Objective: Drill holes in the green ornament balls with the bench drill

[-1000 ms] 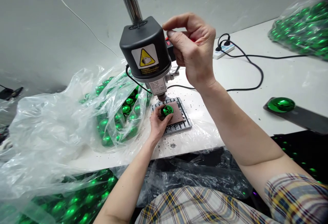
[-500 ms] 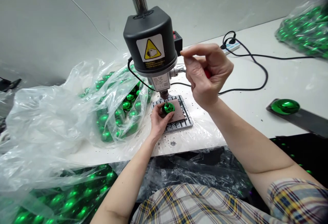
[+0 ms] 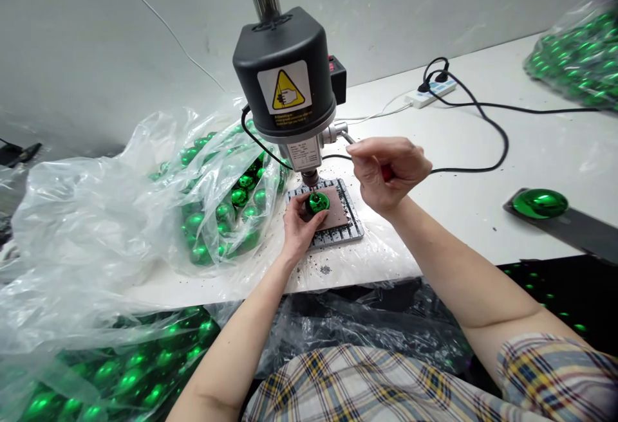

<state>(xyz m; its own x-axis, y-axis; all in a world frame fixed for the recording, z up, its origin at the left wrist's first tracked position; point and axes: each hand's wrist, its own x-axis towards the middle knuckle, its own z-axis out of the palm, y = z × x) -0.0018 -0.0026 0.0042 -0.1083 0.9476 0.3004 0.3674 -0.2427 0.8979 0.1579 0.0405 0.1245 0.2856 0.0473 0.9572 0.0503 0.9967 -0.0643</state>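
A shiny green ball (image 3: 319,202) sits on a brown pad (image 3: 338,211) over the slotted metal base (image 3: 355,226) of a drill press (image 3: 284,74). My left hand (image 3: 300,226) pinches the ball from its left and front side, right under the chuck (image 3: 310,178). My right hand (image 3: 390,171) is closed round the press lever (image 3: 346,137), to the right of the drill head; a bit of its red knob shows between the fingers. A small dark spot is visible on top of the ball, where the drill tip comes close; contact cannot be made out.
Clear plastic bags with green balls lie left of the press (image 3: 197,216), at the lower left (image 3: 120,370) and at the far right (image 3: 579,62). A power strip (image 3: 432,94) with black cables is behind. Another green ball (image 3: 539,203) rests on a dark strip (image 3: 584,229).
My right hand has moved down with the lever and turned a little. My left hand still holds the ball in the same place. The view has shifted slightly.
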